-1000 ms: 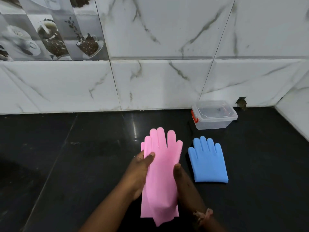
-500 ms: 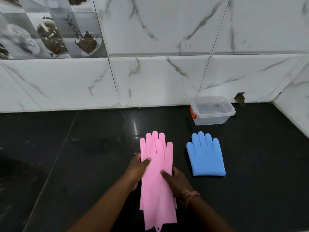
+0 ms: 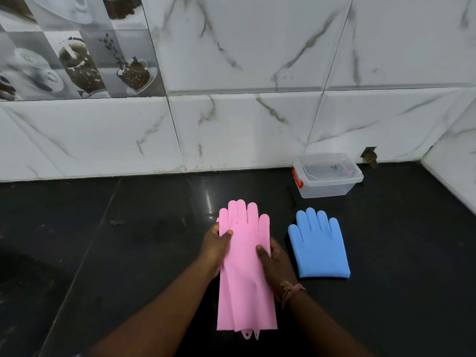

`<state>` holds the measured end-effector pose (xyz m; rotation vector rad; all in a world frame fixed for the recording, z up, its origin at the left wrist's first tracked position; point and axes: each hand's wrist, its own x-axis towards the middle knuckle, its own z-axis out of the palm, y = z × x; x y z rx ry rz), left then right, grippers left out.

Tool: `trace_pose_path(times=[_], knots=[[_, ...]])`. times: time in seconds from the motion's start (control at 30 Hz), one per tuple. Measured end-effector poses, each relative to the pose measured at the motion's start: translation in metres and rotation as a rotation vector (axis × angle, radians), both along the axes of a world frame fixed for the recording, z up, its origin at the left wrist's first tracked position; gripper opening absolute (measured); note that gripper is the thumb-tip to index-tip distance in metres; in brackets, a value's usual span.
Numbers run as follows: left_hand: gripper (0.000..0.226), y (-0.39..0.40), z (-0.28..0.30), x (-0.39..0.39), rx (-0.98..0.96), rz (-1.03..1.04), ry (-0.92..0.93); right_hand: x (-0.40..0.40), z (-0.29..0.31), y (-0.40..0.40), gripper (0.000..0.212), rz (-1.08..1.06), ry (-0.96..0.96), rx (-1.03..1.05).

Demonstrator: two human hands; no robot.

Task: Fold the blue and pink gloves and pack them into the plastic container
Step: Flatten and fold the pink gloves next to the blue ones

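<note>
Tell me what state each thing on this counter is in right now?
Pink rubber gloves: stacked flat, unfolded, held at both side edges.
Blue rubber gloves: lying flat on the black counter, apparently already folded short, untouched.
Clear plastic container with red latch: lid on, standing by the wall.
Left hand: thumb on top, gripping the pink gloves.
Right hand: thumb on top, gripping the pink gloves.

Low in the centre of the frame the stacked gloves (image 3: 246,274) lie on the countertop (image 3: 103,253). Just right of them sits the folded glove (image 3: 319,244). Above that, right of centre against the tiled wall (image 3: 244,130), stands the lidded plastic container (image 3: 327,176).
</note>
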<state>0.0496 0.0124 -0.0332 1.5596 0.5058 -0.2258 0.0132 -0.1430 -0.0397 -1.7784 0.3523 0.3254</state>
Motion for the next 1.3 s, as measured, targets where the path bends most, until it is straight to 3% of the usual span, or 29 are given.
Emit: trace_pose_path(times=[0.1,0.23,0.4,0.57,0.73,0.8,1.1,1.3], knots=[[0.031,0.002,-0.009,0.002,0.014,0.032,0.077,0.004,-0.007,0.003,0.055,0.032,0.055,-0.037],[0.02,0.004,-0.011,0.013,0.047,0.025,0.033,0.009,-0.013,0.008,0.056,-0.003,0.08,-0.018],[0.025,0.004,-0.016,0.025,0.144,0.048,0.04,0.013,-0.016,0.012,0.056,-0.05,0.125,0.061],[0.029,0.009,-0.018,0.019,0.225,0.002,0.029,0.007,-0.013,0.011,0.067,0.06,0.091,-0.109],[0.037,0.028,-0.014,-0.018,-0.067,0.01,0.168,-0.009,-0.002,-0.007,0.069,0.136,0.152,-0.093],[0.035,0.033,-0.01,-0.035,-0.095,-0.026,0.234,-0.018,0.001,-0.013,0.065,0.123,0.186,-0.116],[0.027,0.011,-0.02,-0.111,0.283,-0.22,0.229,-0.055,-0.009,-0.027,0.016,0.228,0.218,-0.229],[0.02,0.017,-0.029,-0.117,0.312,-0.097,0.177,-0.057,-0.02,-0.04,0.011,0.224,0.232,-0.295]])
